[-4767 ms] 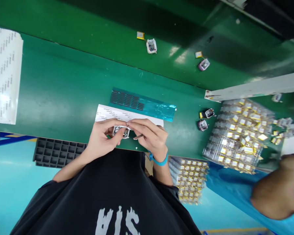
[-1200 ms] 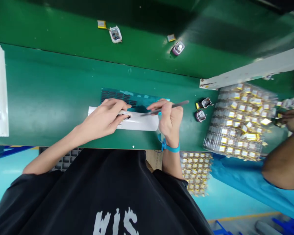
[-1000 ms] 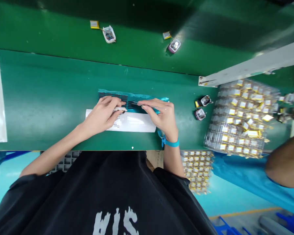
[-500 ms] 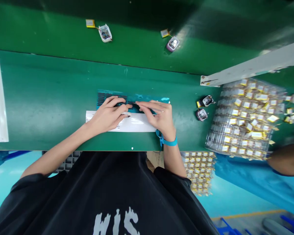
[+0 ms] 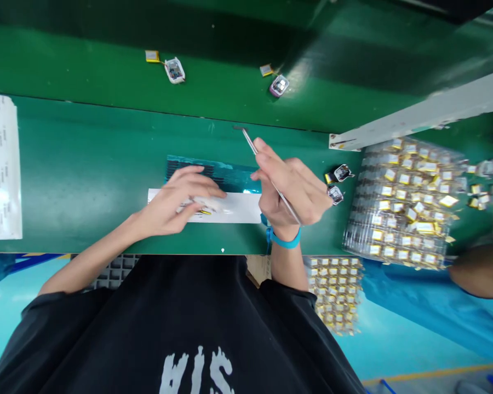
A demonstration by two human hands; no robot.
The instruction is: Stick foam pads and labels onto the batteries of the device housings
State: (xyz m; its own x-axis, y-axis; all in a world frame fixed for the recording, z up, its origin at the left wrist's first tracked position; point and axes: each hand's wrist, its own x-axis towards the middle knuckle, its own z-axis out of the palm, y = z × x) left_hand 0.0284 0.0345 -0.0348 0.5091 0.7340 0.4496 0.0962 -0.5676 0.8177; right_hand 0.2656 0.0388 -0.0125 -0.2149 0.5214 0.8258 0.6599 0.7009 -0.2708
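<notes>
Wearing a black T-shirt [image 5: 189, 306] with ragged white lettering, pretty much right up against a glossy green bench [image 5: 86, 164]. Got a dark plastic compartment tray [image 5: 117, 268], a brown cardboard box [image 5: 258, 268] and a lower stack of silver-and-yellow battery cells [image 5: 337, 290] peeking out below the front edge. Past that edge, looking at a long white paper sheet [image 5: 244, 208] with black print. Over it, got the left hand [image 5: 175, 203] half curled, thumb apart from the fingers, around a small white device casing [image 5: 214, 204] with a bit of yellow showing. Super blurry there, so can't tell if really gripping or just covering. Holding slim silver metal tweezers [image 5: 250, 142] in the right hand [image 5: 293, 189], fingers wrapped firmly around the shaft, turquoise wristband [image 5: 285, 241] below. Pointing the tips away from the body, with a thin dark strip [image 5: 240, 128] at the end. Just behind the sheet, got a shiny teal plastic film [image 5: 242, 178] with rows of black strips [image 5: 189, 162], partly covered by the left fingers. Off to the right, seeing a black-and-white casing [image 5: 342, 173] near a tall stack of clear plastic trays [image 5: 394, 208]. Farthest back, spotting a white square casing [image 5: 175, 70] wired to a yellow-edged battery [image 5: 152, 56], plus a purple-and-white casing [image 5: 279, 85] similarly wired.
</notes>
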